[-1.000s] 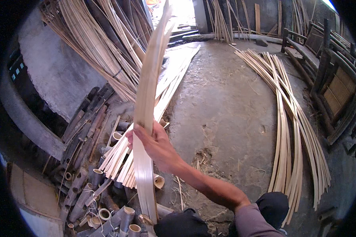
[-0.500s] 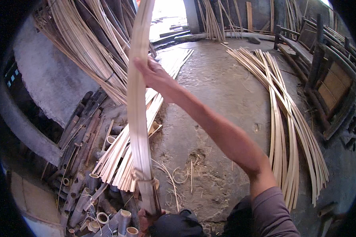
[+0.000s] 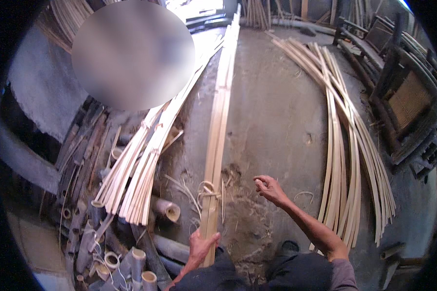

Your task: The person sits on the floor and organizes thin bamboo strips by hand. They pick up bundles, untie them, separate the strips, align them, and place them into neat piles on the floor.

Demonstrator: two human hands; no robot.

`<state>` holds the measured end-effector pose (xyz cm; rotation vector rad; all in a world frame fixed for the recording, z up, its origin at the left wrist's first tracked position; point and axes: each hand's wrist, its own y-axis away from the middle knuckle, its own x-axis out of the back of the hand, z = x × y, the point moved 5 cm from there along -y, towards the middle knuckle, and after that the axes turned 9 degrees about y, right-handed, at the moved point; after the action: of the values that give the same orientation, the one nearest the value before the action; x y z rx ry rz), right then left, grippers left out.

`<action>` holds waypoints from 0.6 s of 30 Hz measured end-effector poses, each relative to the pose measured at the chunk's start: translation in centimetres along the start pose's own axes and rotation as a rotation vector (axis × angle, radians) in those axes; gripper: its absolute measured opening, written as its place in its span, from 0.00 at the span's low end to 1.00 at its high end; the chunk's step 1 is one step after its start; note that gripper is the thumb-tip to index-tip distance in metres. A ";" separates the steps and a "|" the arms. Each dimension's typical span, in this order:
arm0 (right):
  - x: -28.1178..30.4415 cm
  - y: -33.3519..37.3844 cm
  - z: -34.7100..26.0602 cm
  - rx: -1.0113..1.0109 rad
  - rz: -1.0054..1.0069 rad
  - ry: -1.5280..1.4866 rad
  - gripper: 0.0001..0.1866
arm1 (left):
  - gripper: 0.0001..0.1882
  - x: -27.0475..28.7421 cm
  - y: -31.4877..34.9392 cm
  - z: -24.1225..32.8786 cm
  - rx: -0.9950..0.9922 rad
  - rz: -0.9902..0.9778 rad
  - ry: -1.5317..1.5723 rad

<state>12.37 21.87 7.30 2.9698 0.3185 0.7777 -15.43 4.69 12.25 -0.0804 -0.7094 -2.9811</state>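
Observation:
A long bundle of flat pale bamboo strips (image 3: 221, 104), tied near its close end with a thin strip knotted into a band (image 3: 209, 192), stretches from my lap far across the floor. My left hand (image 3: 203, 246) is wrapped round its close end, just below the tie. To the right of the bundle, my right hand (image 3: 271, 190) hangs in the air above the floor, empty, its fingers loosely bent and apart. On the left lies a pile of similar bamboo strips (image 3: 141, 179), fanned out toward me.
More bamboo strips (image 3: 347, 140) lie crossed on the floor at right. Cut bamboo tubes (image 3: 167, 209) crowd the lower left. A dark wooden bench frame (image 3: 398, 97) stands far right. A blurred oval hides part of the upper left.
The bundle has swung down from a raised, upright position to lie lengthwise ahead of me. My right hand has let go of it and moved right and lower. My left hand still grips it.

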 end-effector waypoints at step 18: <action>13.1 14.7 -33.4 1.106 -0.355 -0.650 0.18 | 0.20 -0.2 -2.4 -12.8 0.186 -0.096 -0.032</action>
<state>9.86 10.36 44.26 3.5862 1.5582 -0.6468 -15.91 1.03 -0.20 -0.0855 -1.0179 -2.9919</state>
